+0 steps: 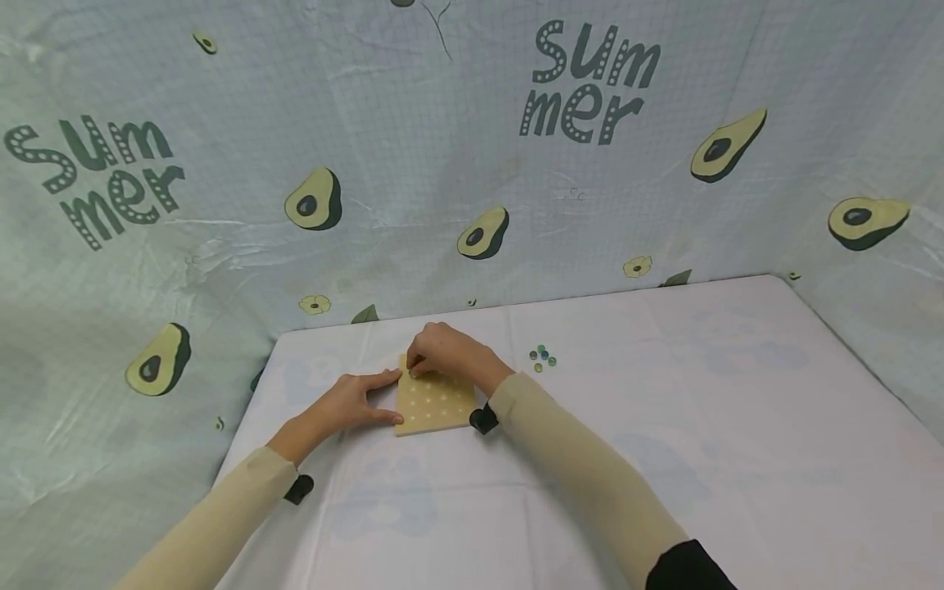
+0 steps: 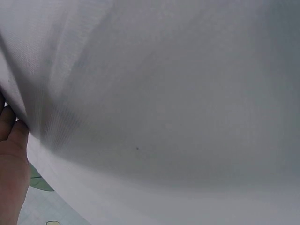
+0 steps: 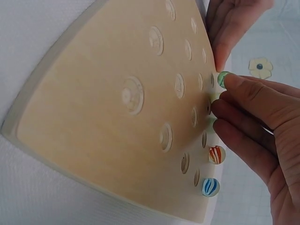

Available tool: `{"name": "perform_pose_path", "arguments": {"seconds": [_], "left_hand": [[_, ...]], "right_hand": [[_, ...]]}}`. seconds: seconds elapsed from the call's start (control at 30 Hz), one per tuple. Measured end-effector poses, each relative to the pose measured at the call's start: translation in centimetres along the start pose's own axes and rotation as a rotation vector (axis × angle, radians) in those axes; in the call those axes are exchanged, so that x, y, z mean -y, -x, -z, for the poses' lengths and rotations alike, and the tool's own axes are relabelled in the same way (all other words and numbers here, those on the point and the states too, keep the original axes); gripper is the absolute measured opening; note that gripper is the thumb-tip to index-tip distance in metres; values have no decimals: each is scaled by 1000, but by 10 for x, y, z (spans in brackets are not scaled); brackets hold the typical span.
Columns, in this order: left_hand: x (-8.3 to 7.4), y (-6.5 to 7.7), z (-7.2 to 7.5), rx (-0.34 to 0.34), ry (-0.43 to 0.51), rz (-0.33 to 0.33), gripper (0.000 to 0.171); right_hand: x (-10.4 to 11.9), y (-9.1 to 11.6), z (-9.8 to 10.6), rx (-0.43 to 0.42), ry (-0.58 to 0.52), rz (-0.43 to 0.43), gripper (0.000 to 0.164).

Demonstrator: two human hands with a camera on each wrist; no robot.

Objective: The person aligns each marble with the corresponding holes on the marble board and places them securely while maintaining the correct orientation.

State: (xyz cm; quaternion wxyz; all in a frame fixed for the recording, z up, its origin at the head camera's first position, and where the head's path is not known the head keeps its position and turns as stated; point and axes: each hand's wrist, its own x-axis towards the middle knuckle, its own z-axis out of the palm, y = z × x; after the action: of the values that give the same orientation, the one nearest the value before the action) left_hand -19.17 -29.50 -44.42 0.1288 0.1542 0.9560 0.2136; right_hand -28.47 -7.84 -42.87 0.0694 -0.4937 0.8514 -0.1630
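Observation:
A pale wooden board (image 1: 435, 406) with rows of round hollows lies flat on the table. My right hand (image 1: 451, 352) is over its far left part and pinches a green marble (image 3: 224, 79) between thumb and fingertips. In the right wrist view, a red-and-white marble (image 3: 216, 154) and a blue-and-white marble (image 3: 211, 187) sit along the far row; more green glass shows partly hidden behind the fingers. My left hand (image 1: 352, 401) touches the board's left edge, thumb and fingers spread apart along it.
Several loose marbles (image 1: 542, 358) lie on the white-covered table (image 1: 590, 459), right of the board. Behind the table hangs a curtain (image 1: 413, 123) printed with avocados and lettering. Both wrists carry small black cameras.

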Motion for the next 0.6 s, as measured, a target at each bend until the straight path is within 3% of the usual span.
{"name": "perform_pose_path", "arguments": {"seconds": [0.33, 0.6], "left_hand": [[3, 1, -1, -16, 2, -23, 95], [3, 1, -1, -11, -1, -8, 96]], "right_hand": [[-1, 1, -2, 11, 16, 19, 16], [-7, 23, 4, 13, -4, 54, 19]]}}
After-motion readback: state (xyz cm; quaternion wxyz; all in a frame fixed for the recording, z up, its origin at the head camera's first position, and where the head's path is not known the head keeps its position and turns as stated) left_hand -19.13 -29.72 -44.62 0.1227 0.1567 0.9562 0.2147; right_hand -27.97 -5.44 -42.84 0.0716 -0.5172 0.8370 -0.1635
